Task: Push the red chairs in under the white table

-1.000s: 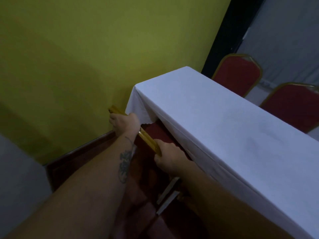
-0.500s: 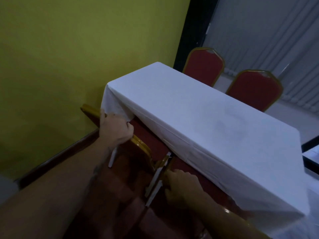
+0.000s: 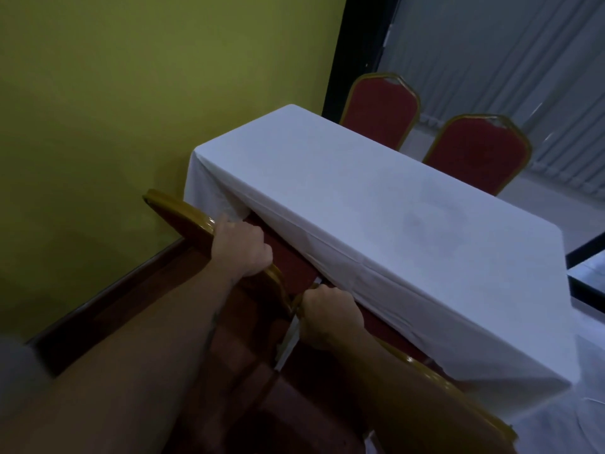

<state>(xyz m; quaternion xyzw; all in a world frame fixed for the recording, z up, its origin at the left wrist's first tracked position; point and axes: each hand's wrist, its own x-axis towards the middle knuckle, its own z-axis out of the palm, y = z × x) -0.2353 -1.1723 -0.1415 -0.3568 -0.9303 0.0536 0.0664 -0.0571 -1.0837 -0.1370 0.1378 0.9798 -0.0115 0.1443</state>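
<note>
A white-clothed table [image 3: 376, 204] runs from the yellow wall toward the lower right. On its near side stand two red chairs with gold frames, side by side. My left hand [image 3: 240, 247] grips the gold top rail of the left near chair [image 3: 183, 213]. My right hand [image 3: 329, 317] is closed on the top corner of the right near chair [image 3: 435, 388], whose rail runs to the lower right. Both chair backs sit close against the hanging cloth; their seats are hidden. Two more red chairs, the far left one [image 3: 381, 109] and the far right one [image 3: 479, 152], stand at the table's far side.
The yellow wall [image 3: 131, 109] with a dark skirting board [image 3: 108, 290] closes off the left. Grey vertical blinds [image 3: 523, 60] fill the back right. Pale floor shows beyond the table's right end, beside a dark-framed glass edge [image 3: 586, 257].
My right hand left the left chair's rail and took hold of the right chair's top corner. The view swung right, showing more of the table and both far chairs.
</note>
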